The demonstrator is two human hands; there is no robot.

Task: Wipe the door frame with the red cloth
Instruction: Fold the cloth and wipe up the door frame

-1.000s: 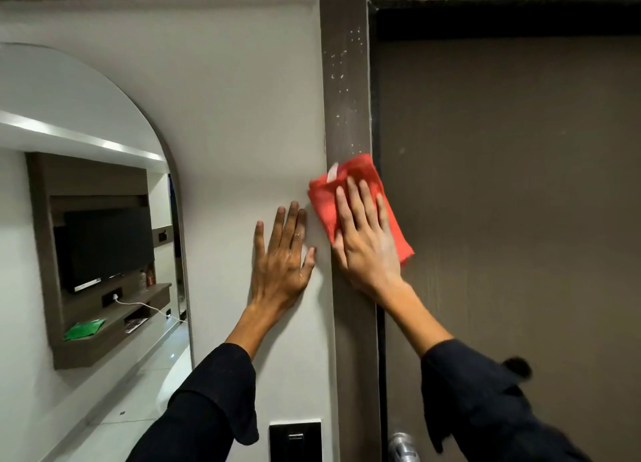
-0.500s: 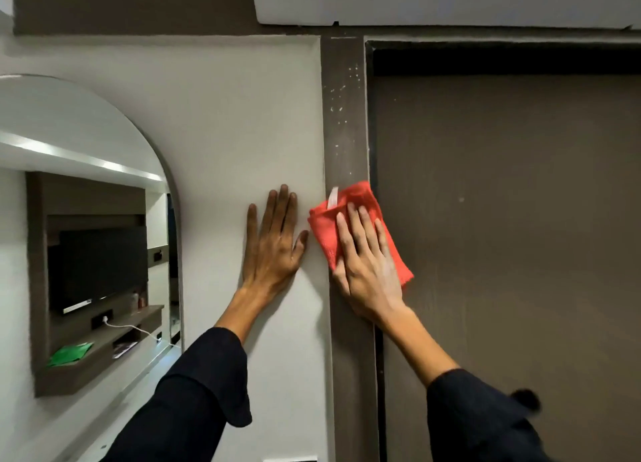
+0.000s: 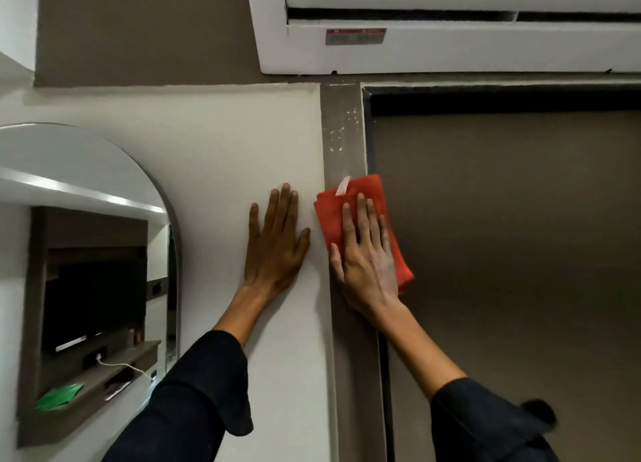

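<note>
Left hand (image 3: 275, 243) flat, fingers spread, braced on wall (image 3: 208, 142), holding nothing. Just right: right hand (image 3: 366, 253) flat, pressing red cloth (image 3: 350, 205) against door frame (image 3: 343, 149). White specks above cloth. Risk: unpinched cloth slipping from under palm.

A hotel-like bedroom: arched mirror (image 3: 104, 198) reflecting a wall-mounted television (image 3: 93, 302), air conditioner (image 3: 451, 45) above the door (image 3: 520, 253).

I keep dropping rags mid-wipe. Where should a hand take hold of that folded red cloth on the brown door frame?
Probably from the front, palm flat on the middle of the folded red cloth, as the right hand does: it lies flat against the brown door frame.
</note>
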